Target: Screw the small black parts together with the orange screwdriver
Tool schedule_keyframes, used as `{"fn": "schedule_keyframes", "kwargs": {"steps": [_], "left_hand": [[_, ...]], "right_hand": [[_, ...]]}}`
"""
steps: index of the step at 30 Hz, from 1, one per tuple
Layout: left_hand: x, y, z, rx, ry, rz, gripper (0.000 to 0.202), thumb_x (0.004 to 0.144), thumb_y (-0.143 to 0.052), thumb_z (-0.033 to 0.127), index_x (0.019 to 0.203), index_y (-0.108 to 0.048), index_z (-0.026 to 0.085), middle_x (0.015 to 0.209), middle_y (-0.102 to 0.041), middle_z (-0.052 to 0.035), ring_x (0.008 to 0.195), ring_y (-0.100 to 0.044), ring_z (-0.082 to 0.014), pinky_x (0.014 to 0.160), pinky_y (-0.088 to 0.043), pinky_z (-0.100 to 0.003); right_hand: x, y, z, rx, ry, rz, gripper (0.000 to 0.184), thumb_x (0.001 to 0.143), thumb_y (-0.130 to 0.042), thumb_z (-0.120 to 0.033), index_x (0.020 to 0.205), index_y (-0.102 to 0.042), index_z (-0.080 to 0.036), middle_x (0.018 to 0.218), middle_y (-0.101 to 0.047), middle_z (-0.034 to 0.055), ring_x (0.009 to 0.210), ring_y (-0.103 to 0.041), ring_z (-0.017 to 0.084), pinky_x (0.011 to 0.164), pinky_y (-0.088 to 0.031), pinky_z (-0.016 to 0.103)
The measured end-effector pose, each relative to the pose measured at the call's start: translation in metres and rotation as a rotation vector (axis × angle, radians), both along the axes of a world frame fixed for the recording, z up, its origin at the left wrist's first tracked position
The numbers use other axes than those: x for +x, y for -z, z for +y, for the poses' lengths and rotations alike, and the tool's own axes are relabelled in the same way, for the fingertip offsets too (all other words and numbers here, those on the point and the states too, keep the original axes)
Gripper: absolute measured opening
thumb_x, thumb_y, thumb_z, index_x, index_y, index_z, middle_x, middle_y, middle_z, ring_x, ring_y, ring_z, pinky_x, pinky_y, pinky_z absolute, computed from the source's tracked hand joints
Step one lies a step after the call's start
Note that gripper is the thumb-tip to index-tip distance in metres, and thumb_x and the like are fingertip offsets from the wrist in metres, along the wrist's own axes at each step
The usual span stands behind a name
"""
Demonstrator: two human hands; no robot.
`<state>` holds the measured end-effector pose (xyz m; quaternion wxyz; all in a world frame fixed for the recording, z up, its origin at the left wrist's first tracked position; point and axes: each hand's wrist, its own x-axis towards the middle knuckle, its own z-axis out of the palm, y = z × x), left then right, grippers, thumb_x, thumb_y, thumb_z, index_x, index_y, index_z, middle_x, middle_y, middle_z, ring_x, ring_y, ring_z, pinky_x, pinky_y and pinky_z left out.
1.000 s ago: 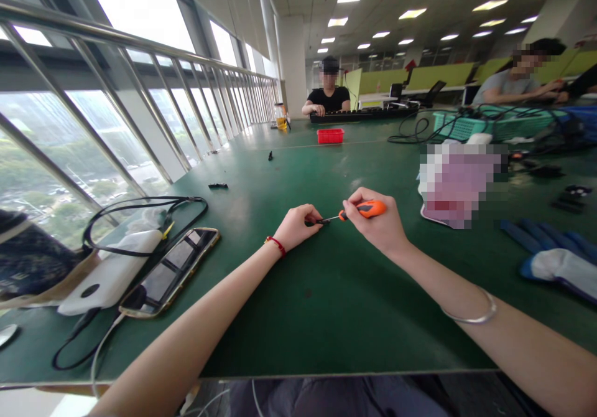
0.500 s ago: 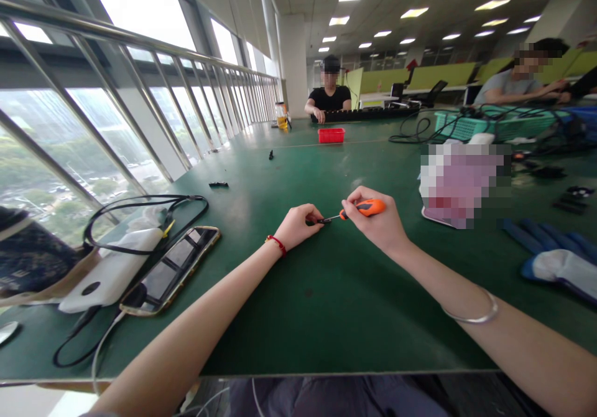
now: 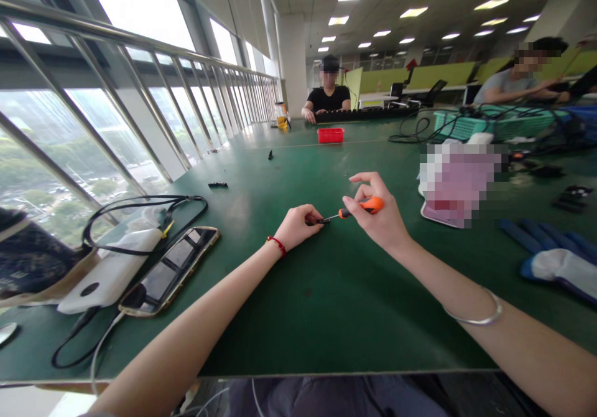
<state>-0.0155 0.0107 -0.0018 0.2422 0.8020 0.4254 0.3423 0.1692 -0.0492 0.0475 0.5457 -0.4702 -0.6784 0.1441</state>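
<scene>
Near the middle of the green table [image 3: 289, 305], my left hand [image 3: 300, 225] pinches a small black part [image 3: 323, 221], mostly hidden by the fingers. The tip of an orange-and-black screwdriver [image 3: 346, 213] meets that part from the right. My right hand [image 3: 380, 218] has the screwdriver's handle between thumb and palm. Its index finger is raised off the handle and stretched toward the left.
To the left lie a phone [image 3: 170, 271], a white power bank [image 3: 112, 274] and looped black cables. Blue-and-white gloves [image 3: 559, 264] are at the right. Farther off are a red tray [image 3: 331, 135], a green basket [image 3: 504, 127] and two other people.
My right hand's fingers have loosened and lifted from the screwdriver handle, the index finger extending. The left hand stays put. The person across the table has moved a hand to the left.
</scene>
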Motion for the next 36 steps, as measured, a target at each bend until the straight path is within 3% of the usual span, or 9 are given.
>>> {"fn": "schedule_keyframes", "kwargs": {"steps": [5,9,13,18,24,28,36], "left_hand": [[0.0030,-0.0018,-0.0033,-0.036,-0.040,-0.006,0.012,0.067,-0.064,0.014,0.079,-0.066,0.014,0.075,-0.068,-0.0019,0.067,-0.061,-0.0120,0.069,-0.053,-0.025],[0.0028,-0.0031,-0.0033,-0.046,-0.082,-0.010,0.015,0.067,-0.065,0.014,0.082,-0.070,0.015,0.075,-0.070,-0.0022,0.068,-0.063,-0.0127,0.070,-0.053,-0.025],[0.0025,-0.0039,-0.0027,-0.057,-0.115,-0.001,0.014,0.067,-0.067,0.015,0.080,-0.072,0.014,0.070,-0.069,-0.0021,0.064,-0.062,-0.0131,0.066,-0.052,-0.024],[0.0045,-0.0032,-0.0035,-0.054,-0.132,0.002,0.012,0.065,-0.067,0.015,0.077,-0.071,0.014,0.070,-0.069,-0.0022,0.064,-0.062,-0.0135,0.064,-0.052,-0.024],[0.0063,-0.0019,-0.0045,-0.076,-0.143,-0.003,0.012,0.065,-0.065,0.013,0.077,-0.068,0.013,0.071,-0.068,-0.0033,0.066,-0.063,-0.0139,0.065,-0.052,-0.025],[0.0059,-0.0012,-0.0041,-0.037,-0.131,0.001,0.011,0.065,-0.064,0.014,0.076,-0.067,0.014,0.070,-0.067,-0.0021,0.065,-0.062,-0.0134,0.065,-0.051,-0.024],[0.0064,-0.0009,-0.0043,-0.017,-0.101,-0.027,0.010,0.065,-0.062,0.014,0.074,-0.065,0.015,0.067,-0.065,-0.0002,0.062,-0.060,-0.0112,0.062,-0.051,-0.022]], "right_hand": [[-0.0002,-0.0047,-0.0028,-0.050,-0.064,0.012,0.017,0.076,-0.057,-0.034,0.086,-0.056,-0.020,0.057,-0.051,-0.0053,0.051,-0.049,0.011,0.057,-0.039,0.025],[0.0001,-0.0068,-0.0024,-0.062,-0.042,-0.012,0.022,0.071,-0.060,-0.027,0.091,-0.054,-0.021,0.052,-0.044,-0.0089,0.047,-0.044,0.010,0.057,-0.039,0.025],[0.0013,-0.0056,-0.0002,-0.031,-0.019,0.004,0.028,0.067,-0.064,-0.025,0.093,-0.053,-0.021,0.061,-0.048,-0.0065,0.051,-0.046,0.010,0.057,-0.040,0.025],[0.0026,-0.0019,0.0018,0.032,-0.030,0.036,0.029,0.074,-0.060,-0.032,0.099,-0.052,-0.021,0.063,-0.048,-0.0056,0.055,-0.049,0.011,0.059,-0.041,0.025],[0.0007,-0.0058,-0.0043,-0.045,-0.045,-0.028,0.020,0.079,-0.055,-0.040,0.080,-0.057,-0.020,0.049,-0.045,-0.0064,0.046,-0.043,0.010,0.054,-0.036,0.025],[0.0004,-0.0067,-0.0056,0.033,0.011,-0.053,0.015,0.075,-0.058,-0.031,0.086,-0.057,-0.020,0.052,-0.044,-0.0070,0.047,-0.042,0.010,0.055,-0.036,0.024],[0.0024,-0.0028,-0.0028,0.091,0.070,-0.028,0.031,0.073,-0.057,-0.027,0.103,-0.051,-0.022,0.064,-0.051,-0.0041,0.054,-0.050,0.013,0.056,-0.041,0.025]]}}
